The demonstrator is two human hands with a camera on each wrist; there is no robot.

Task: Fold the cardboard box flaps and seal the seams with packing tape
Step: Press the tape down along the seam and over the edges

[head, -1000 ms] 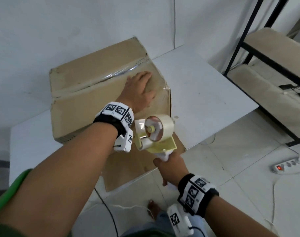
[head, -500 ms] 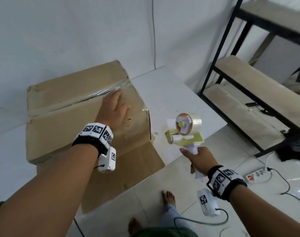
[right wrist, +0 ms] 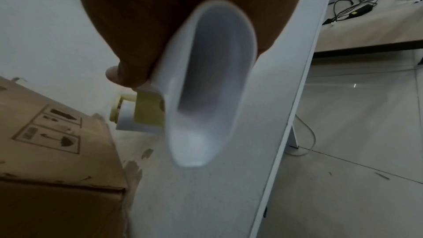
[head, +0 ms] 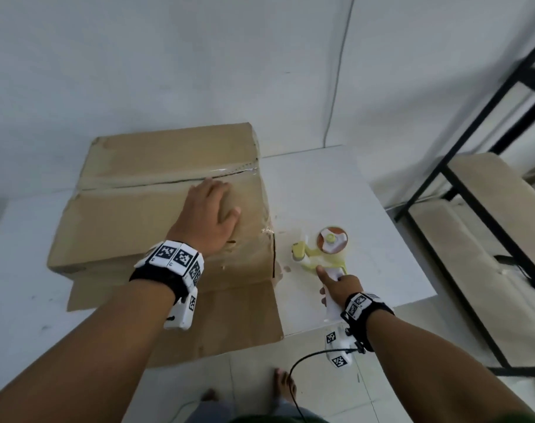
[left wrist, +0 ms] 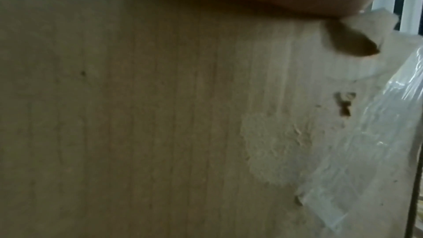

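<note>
Left hand (head: 209, 219) lies flat, fingers straight, pressing the top of the brown cardboard box (head: 132, 209) on the white table (head: 336, 190). Just right of the box, right hand (head: 339, 283) clasps the yellow-and-white tape dispenser (head: 324, 251) by its handle.

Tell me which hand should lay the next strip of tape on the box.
Probably the right hand: it already grips the white handle of the tape dispenser, just beside the cardboard box. The left hand lies flat on the box top, well placed to hold the flaps down.
</note>
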